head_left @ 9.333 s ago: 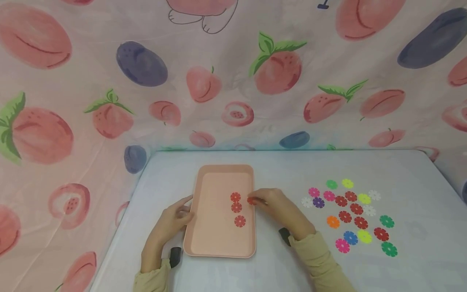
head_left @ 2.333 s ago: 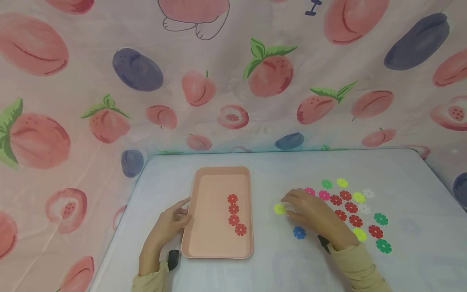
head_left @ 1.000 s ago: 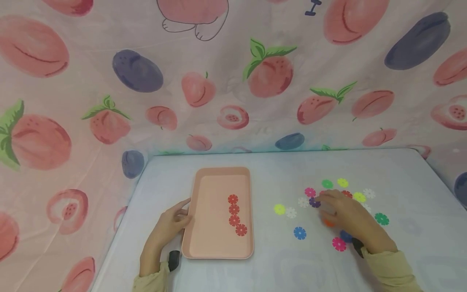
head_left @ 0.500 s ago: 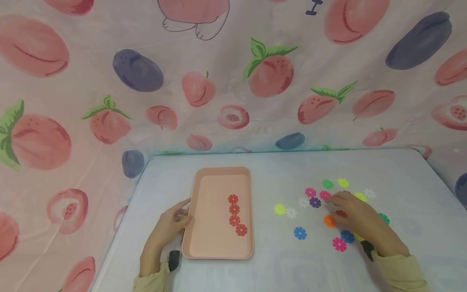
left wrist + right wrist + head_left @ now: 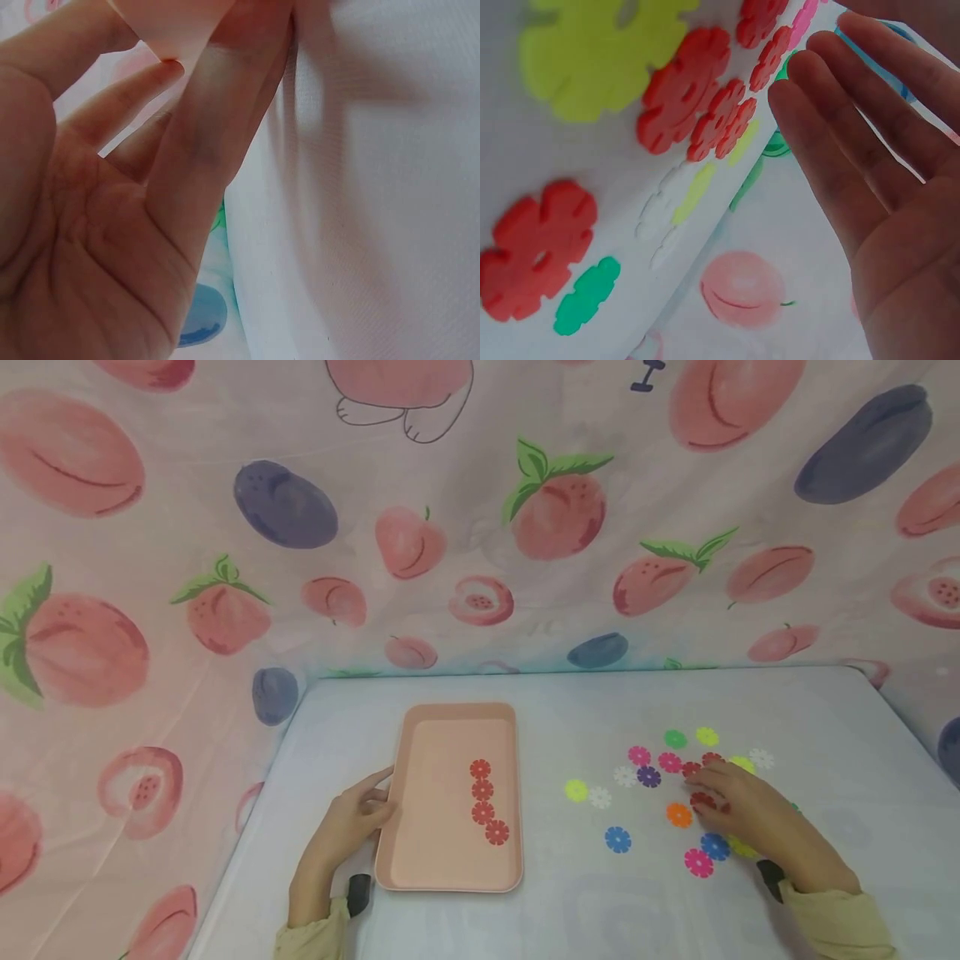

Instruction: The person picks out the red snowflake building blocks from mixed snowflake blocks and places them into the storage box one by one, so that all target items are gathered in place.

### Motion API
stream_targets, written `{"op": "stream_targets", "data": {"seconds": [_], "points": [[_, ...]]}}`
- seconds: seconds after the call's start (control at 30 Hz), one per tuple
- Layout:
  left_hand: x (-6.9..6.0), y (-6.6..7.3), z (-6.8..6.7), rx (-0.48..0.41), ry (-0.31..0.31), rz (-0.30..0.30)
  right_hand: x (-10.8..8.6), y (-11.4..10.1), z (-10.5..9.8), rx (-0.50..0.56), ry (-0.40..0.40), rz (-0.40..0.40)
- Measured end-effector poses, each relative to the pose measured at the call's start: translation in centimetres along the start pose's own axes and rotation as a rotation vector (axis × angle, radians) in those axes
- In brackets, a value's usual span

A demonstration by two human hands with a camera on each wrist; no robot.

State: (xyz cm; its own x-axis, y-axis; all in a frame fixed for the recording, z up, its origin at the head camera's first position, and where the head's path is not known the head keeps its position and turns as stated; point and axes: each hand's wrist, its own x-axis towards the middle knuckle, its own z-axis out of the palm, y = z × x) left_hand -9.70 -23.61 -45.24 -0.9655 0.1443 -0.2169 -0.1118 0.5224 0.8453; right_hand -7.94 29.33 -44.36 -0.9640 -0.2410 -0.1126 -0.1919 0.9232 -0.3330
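Observation:
My left hand point(image 5: 352, 818) holds the left rim of a peach-coloured tray point(image 5: 427, 860), thumb on the rim; in the left wrist view, the tray's edge point(image 5: 176, 26) lies between thumb and fingers. Inside the tray, several red flower-shaped plastic discs point(image 5: 482, 790) form a line, the nearest one offset to the right. My right hand point(image 5: 750, 810) hovers low over the loose discs, its fingertips close to red ones point(image 5: 691, 769). In the right wrist view, its fingers point(image 5: 840, 157) are stretched out beside red discs point(image 5: 686, 90), holding nothing visible. The hand hides part of the group.
Pink point(image 5: 699, 862), orange point(image 5: 679, 815), purple point(image 5: 648, 777), green point(image 5: 675, 739) and white discs lie around the right hand. A yellow disc point(image 5: 576, 790), a white one and a blue disc point(image 5: 618, 839) lie nearer the tray. A fruit-print cloth point(image 5: 480, 527) hangs behind the table.
Earlier my right hand held a red disc at the tray's right rim; the tray now has one more red disc. Lately that hand moved right, from the yellow and white discs to the red ones.

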Motion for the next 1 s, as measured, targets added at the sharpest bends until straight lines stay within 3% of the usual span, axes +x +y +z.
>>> {"op": "stream_targets", "data": {"seconds": [0.47,1.0], "points": [[-0.09,0.19,-0.03,-0.001,-0.001,-0.01,-0.05,1.0,-0.03,0.047,-0.026,0.0],[-0.08,0.14,0.08,0.022,0.014,-0.027,-0.03,1.0,0.06,0.023,-0.052,0.024]]}}
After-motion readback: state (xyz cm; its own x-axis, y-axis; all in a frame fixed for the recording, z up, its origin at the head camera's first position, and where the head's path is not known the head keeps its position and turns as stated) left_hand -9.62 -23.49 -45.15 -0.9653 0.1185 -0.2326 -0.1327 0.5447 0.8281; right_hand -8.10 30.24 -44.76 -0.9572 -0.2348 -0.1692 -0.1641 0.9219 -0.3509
